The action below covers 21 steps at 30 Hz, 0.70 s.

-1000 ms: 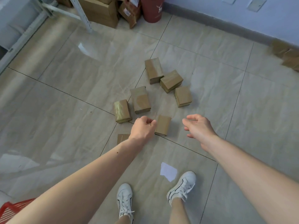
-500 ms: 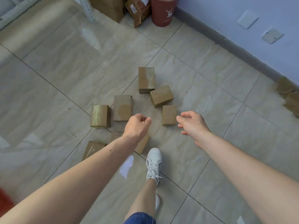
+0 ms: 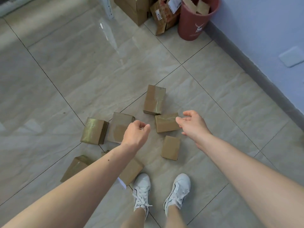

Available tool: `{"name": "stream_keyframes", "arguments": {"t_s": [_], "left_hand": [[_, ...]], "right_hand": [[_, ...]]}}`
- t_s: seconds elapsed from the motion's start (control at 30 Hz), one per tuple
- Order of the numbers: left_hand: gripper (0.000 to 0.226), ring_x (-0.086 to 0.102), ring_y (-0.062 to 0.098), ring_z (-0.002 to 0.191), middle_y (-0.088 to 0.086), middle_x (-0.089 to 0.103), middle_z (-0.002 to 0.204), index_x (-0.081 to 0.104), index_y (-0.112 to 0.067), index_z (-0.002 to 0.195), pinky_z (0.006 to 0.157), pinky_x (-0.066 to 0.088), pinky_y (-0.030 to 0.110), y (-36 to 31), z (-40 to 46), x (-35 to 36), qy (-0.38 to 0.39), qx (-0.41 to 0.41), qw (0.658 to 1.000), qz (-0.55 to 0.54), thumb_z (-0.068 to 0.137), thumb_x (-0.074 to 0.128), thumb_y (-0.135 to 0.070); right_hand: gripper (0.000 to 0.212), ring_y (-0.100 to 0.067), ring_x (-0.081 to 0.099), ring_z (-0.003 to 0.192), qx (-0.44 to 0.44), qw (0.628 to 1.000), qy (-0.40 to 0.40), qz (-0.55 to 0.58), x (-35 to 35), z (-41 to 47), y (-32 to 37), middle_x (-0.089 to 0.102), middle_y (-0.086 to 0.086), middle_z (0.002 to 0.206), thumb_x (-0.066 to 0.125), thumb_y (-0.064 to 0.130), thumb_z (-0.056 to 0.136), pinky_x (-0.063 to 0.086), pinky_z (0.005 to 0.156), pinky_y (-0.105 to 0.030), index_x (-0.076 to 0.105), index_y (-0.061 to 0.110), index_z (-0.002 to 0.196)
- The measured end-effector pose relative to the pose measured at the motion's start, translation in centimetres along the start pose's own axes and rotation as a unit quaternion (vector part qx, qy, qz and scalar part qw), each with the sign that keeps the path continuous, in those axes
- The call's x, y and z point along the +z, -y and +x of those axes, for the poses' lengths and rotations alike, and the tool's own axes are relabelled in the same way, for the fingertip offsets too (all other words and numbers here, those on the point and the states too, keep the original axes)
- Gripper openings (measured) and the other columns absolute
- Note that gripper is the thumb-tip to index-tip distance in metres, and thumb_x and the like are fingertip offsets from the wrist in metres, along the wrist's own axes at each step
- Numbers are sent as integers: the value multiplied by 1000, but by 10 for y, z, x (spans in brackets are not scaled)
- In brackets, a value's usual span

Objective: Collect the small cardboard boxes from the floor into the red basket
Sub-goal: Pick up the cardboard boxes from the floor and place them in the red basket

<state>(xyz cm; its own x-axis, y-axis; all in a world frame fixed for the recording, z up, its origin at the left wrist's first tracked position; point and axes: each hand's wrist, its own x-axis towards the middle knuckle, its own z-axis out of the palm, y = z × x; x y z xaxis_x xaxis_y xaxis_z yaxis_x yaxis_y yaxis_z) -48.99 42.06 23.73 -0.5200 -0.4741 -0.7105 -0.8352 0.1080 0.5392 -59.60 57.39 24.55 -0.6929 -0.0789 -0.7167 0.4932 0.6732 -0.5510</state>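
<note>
Several small cardboard boxes lie on the tiled floor in front of my feet. One box [image 3: 154, 99] lies farthest out, with another box [image 3: 165, 124] and a smaller box [image 3: 170, 148] nearer. A flat box [image 3: 120, 126] and a glossy taped box [image 3: 94, 130] sit to the left, and a further box [image 3: 74, 168] lies near my left forearm. My left hand [image 3: 136, 135] hovers over the cluster with curled fingers and holds nothing. My right hand [image 3: 192, 124] hangs with relaxed fingers just right of the middle box. The red basket is out of view.
A dark red waste bin [image 3: 194, 22] with cardboard scraps stands against the purple wall, beside larger cartons [image 3: 134, 9]. A white metal leg [image 3: 107, 7] stands at the top. My white shoes [image 3: 142, 191] are just behind the boxes.
I have stepped forward and the view has swung right. Both feet are now together close to the boxes. Both hands have moved over the cluster, and the red basket has left the frame.
</note>
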Motion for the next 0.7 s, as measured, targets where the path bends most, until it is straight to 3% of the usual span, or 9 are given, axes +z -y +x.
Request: {"name": "stream_keyframes", "arguments": {"t_s": [0.1,0.2,0.33,0.47,0.7], "left_hand": [[32,60,26,107,5,61,122,61,-13,115,94,49,38,-2,24,13,-22,-14,1000,-7,93,53,-35],[38,58,24,110,5,58,127,57,-14,124,98,48,39,1,44,29,-38,-33,999,-16,94,52,-37],[46,55,23,119,5,55,135,51,-12,133,102,44,36,6,69,56,-46,-54,997,-34,95,53,-36],[51,53,22,124,5,51,141,44,-12,140,106,43,41,10,107,85,-46,-49,997,-29,95,51,-36],[68,42,32,135,13,42,149,22,-14,152,106,39,42,42,206,125,-65,-115,989,-64,96,49,-41]], "right_hand": [[48,-21,60,111,-19,999,0,-28,-1,43,11,58,10,96,62,31,90,50,101,-46,48,19,135],[48,-22,61,111,-31,998,15,-50,0,82,11,58,8,99,62,31,92,49,102,-45,47,17,135],[51,-22,56,119,-42,994,36,-95,1,126,4,60,-2,123,61,31,92,43,103,-34,44,15,138],[61,-23,51,129,-58,988,47,-136,16,175,-2,50,-6,145,63,32,91,41,108,-37,38,18,144],[72,-28,43,136,-91,975,65,-191,61,273,-18,34,-9,155,63,35,92,37,103,-34,26,19,151]]}}
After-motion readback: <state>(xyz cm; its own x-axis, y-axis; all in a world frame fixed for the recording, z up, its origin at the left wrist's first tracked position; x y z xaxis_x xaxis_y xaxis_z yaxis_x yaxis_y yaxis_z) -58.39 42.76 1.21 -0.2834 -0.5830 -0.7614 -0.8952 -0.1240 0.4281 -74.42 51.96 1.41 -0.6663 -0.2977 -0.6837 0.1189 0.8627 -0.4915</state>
